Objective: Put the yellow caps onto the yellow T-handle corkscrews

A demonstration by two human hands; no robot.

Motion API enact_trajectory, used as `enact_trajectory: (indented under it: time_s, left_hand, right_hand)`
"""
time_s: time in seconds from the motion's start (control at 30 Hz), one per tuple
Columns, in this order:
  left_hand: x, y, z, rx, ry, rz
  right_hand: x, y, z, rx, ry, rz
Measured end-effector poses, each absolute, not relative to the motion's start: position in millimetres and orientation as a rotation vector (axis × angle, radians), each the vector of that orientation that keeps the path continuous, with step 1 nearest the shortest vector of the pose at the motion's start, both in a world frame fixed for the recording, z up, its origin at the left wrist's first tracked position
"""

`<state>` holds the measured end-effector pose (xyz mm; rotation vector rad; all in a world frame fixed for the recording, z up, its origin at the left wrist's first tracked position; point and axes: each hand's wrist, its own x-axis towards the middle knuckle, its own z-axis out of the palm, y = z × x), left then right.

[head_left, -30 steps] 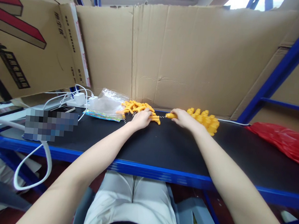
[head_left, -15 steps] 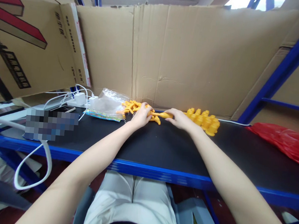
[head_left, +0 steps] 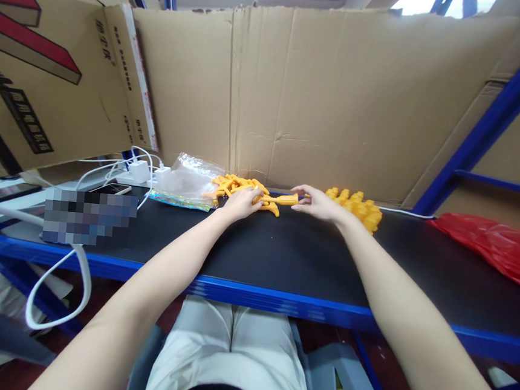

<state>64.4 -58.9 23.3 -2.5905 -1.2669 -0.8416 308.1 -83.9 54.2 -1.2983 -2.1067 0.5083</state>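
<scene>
Nearest me, at six o'clock, is my lap in pale trousers (head_left: 228, 350). Past it the blue rail (head_left: 278, 301) runs across, edging the black worktop (head_left: 282, 257). Just before twelve, my left hand (head_left: 243, 203) pinches the yellow piece (head_left: 287, 200) by its thinner end, fingers closed round it; the piece points toward three, its thicker end sticking out. Between twelve and one, my right hand (head_left: 320, 205) is at that thicker end, thumb and fingers parted in a loose gap; I can't tell whether a fingertip brushes it. Just beyond my left knuckles lies a heap of orange-yellow pieces (head_left: 231, 183), with the clear bag (head_left: 183, 179) next to it at eleven. At one o'clock, just behind my right hand, a cluster of yellow pieces (head_left: 356, 211) stands close together. The red plastic (head_left: 487, 248) lies at two, well apart from my hands. Farthest, at twelve, stands the cardboard sheet (head_left: 340, 105); the printed carton (head_left: 48, 61) rises between ten and eleven.
</scene>
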Motion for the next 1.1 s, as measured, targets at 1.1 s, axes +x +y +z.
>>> enact_trajectory:
  time_s: [1.1]
  left_hand:
    - [61, -57, 22, -2.535, -1.138, -0.983]
  right_hand:
    - [302, -88, 56, -1.189, -1.840, 1.031]
